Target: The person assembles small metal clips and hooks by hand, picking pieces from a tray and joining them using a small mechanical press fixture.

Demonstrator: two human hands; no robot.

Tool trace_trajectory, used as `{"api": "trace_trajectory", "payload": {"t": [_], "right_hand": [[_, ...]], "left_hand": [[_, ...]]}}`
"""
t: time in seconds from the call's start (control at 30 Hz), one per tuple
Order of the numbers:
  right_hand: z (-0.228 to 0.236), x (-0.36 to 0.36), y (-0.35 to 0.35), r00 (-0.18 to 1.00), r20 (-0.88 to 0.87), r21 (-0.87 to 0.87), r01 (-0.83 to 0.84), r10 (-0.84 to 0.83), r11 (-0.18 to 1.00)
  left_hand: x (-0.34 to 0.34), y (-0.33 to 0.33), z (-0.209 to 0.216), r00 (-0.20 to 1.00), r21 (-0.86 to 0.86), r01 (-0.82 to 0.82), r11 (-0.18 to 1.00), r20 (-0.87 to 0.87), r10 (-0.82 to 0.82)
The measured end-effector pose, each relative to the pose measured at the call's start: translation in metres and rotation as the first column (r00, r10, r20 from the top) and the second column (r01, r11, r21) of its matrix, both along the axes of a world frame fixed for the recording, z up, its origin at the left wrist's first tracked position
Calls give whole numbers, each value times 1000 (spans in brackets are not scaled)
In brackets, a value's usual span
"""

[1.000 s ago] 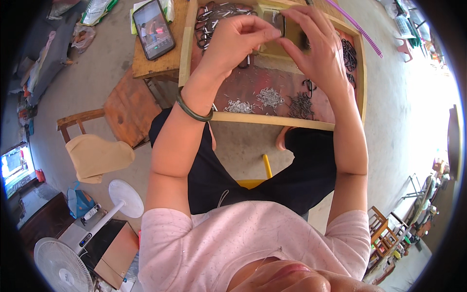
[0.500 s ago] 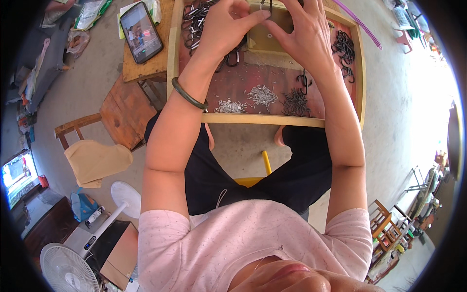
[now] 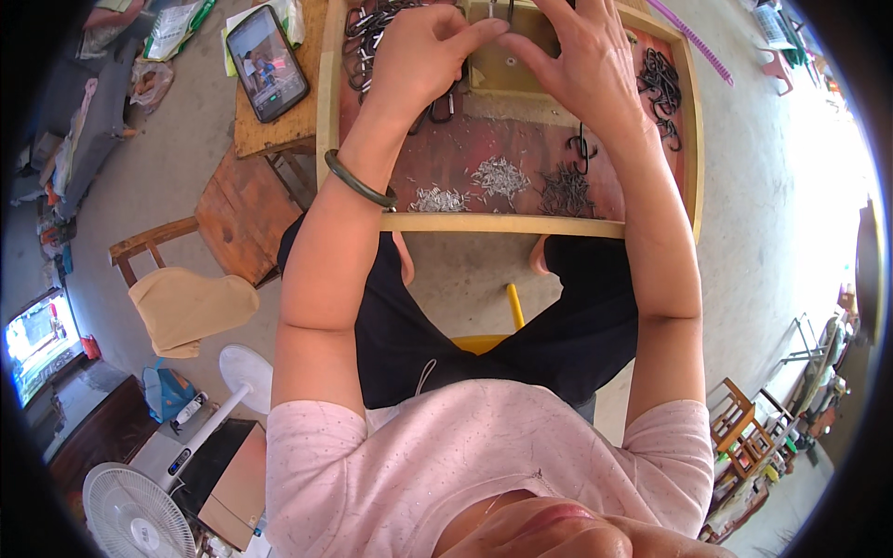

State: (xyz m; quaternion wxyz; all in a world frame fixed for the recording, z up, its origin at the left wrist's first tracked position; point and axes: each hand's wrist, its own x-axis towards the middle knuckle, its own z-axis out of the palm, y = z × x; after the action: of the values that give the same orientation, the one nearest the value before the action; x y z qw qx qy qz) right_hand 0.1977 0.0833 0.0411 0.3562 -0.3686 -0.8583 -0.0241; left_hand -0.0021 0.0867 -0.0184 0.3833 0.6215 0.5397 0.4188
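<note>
Both hands meet at the top edge of the picture, over a yellowish metal block [image 3: 498,70] on a wooden-rimmed tray table [image 3: 502,224]. My left hand [image 3: 423,56] is closed, its thumb and forefinger pressed together; what they hold is too small to make out. My right hand [image 3: 586,65] has its thumb stretched toward the left thumb and its fingers spread, with the fingertips cut off by the edge. Black carabiners [image 3: 370,46] with silvery gates lie beside my left hand. Black hook-shaped pieces [image 3: 659,84] lie beyond my right wrist, and another black hook piece [image 3: 581,149] lies nearer.
Near the tray's front lie two heaps of small silvery pins [image 3: 502,177] and a heap of dark small parts [image 3: 566,191]. A phone [image 3: 267,65] rests on a wooden stand at left. A wooden chair [image 3: 228,219] and a white fan [image 3: 139,516] stand on the left.
The view has shifted slightly. Both thumbs have drawn a little apart; the hands otherwise stay over the block.
</note>
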Motion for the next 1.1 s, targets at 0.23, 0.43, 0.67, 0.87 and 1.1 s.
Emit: {"api": "trace_trajectory", "payload": {"t": [0.23, 0.43, 0.67, 0.87, 1.1], "right_hand": [[2, 1, 22, 968, -249, -171, -14, -29, 985], [4, -15, 17, 1000, -24, -191, -1, -4, 982], [5, -13, 16, 998, -55, -175, -33, 24, 984], [3, -14, 17, 996, -67, -182, -64, 53, 981], [8, -15, 14, 997, -70, -217, -56, 42, 975]], "left_hand": [[9, -7, 0, 978, 69, -96, 993, -179, 107], [13, -19, 6, 769, 410, -105, 906, -544, 336], [0, -16, 38, 545, 783, 43, 621, -539, 642], [-5, -12, 35, 596, 796, 60, 602, -512, 618], [-3, -11, 35, 601, 792, 45, 608, -508, 617]]}}
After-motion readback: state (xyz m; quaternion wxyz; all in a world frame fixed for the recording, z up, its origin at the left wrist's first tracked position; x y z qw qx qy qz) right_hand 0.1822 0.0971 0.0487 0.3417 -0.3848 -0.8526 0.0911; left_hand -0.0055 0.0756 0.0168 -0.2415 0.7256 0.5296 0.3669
